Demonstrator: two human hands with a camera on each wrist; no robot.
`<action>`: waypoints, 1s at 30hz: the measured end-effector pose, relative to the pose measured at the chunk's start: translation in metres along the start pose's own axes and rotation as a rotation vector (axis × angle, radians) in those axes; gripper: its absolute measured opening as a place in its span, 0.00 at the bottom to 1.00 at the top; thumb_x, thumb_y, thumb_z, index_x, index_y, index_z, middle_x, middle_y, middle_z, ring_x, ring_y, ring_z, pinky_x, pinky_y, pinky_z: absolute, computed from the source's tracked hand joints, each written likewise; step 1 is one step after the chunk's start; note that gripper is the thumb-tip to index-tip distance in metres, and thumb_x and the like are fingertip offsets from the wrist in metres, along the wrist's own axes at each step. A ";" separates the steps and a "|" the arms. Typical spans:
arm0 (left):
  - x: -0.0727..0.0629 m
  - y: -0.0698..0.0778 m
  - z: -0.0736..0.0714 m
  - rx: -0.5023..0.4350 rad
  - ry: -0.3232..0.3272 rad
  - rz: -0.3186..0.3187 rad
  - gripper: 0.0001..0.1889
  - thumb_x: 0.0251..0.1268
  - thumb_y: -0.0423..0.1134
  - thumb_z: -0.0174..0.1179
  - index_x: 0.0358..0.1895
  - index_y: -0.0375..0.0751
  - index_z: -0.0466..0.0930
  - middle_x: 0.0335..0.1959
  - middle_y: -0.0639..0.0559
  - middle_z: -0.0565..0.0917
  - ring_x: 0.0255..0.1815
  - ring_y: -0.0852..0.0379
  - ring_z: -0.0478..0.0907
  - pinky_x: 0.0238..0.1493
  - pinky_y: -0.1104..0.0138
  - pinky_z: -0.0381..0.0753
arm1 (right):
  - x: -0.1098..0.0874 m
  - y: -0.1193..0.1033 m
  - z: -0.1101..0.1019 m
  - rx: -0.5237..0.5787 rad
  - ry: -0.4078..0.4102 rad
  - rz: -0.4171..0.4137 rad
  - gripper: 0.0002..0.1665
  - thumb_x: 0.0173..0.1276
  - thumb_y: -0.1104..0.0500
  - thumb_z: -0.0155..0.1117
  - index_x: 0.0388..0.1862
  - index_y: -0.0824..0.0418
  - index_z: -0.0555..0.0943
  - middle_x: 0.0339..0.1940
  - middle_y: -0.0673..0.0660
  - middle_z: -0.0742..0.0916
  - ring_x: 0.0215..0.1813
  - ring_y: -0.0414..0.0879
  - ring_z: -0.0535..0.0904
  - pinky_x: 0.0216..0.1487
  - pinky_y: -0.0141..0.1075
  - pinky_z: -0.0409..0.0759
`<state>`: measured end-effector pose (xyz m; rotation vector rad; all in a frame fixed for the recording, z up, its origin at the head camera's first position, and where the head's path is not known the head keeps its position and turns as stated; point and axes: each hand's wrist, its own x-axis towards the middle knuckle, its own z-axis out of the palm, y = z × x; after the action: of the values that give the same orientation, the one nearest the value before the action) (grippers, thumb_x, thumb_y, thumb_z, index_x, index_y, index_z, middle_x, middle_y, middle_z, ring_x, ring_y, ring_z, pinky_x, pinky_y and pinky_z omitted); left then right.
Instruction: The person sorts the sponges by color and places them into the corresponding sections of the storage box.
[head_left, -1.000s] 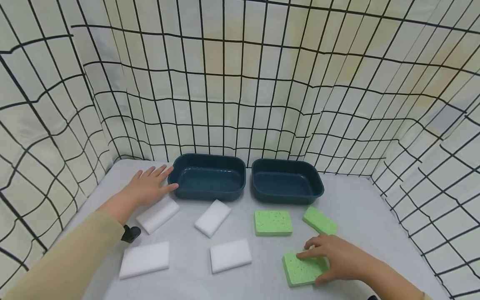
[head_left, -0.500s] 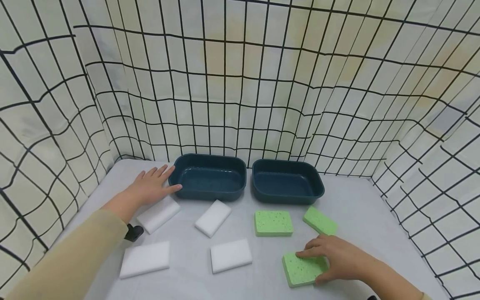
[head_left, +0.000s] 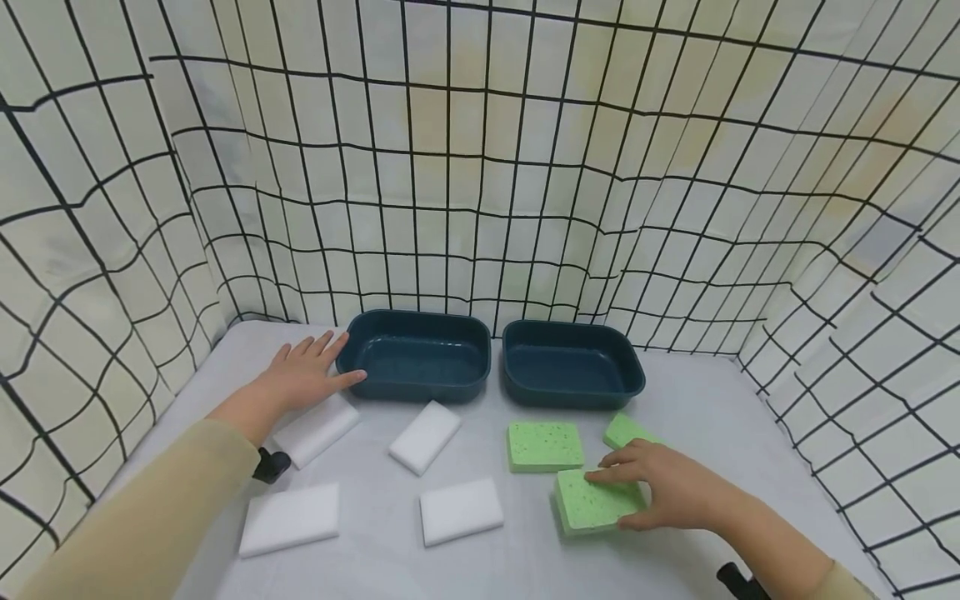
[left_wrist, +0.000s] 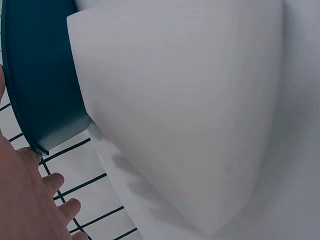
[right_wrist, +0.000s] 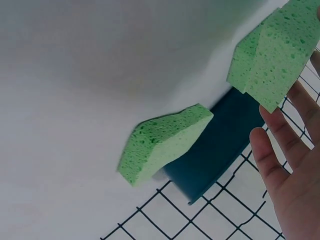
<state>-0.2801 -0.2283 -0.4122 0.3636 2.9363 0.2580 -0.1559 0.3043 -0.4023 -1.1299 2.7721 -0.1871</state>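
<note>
My right hand pinches a green sponge between thumb and fingers, just above the white tabletop. In the right wrist view, the held sponge overlaps another sponge. Two more green sponges lie close by: a flat one and a slanted one, partly hidden behind the hand. My left hand spreads its fingers at the left end of a dark teal bin, fingertips right at the rim. Beneath that hand lies a white sponge block, large in the left wrist view.
Beside the left bin stands a second teal bin. Further white blocks lie on the table: a narrow one, one at front left and one at front centre. Black wire mesh over pale cloth walls in the back and sides.
My right hand has raised the green sponge off the table and shifted it forward and slightly left, covering more of the slanted sponge. The left hand stays at the bin's end.
</note>
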 end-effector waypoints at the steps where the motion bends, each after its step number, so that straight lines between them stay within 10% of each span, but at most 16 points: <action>1: 0.000 0.000 0.000 -0.002 -0.001 -0.001 0.57 0.63 0.80 0.36 0.80 0.35 0.42 0.78 0.28 0.46 0.76 0.25 0.43 0.71 0.32 0.37 | 0.002 0.000 -0.001 -0.001 0.003 0.002 0.35 0.57 0.38 0.74 0.65 0.35 0.78 0.59 0.43 0.82 0.61 0.46 0.75 0.58 0.46 0.78; 30: 0.001 0.000 0.005 -0.015 0.023 -0.041 0.58 0.61 0.81 0.35 0.80 0.37 0.41 0.79 0.31 0.43 0.77 0.28 0.39 0.71 0.34 0.30 | 0.133 -0.011 -0.045 -0.105 0.170 -0.057 0.34 0.61 0.36 0.70 0.67 0.36 0.77 0.63 0.45 0.81 0.50 0.43 0.71 0.45 0.38 0.74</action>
<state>-0.2801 -0.2270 -0.4175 0.2996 2.9590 0.2803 -0.2502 0.2059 -0.3677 -1.2745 2.9306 -0.1512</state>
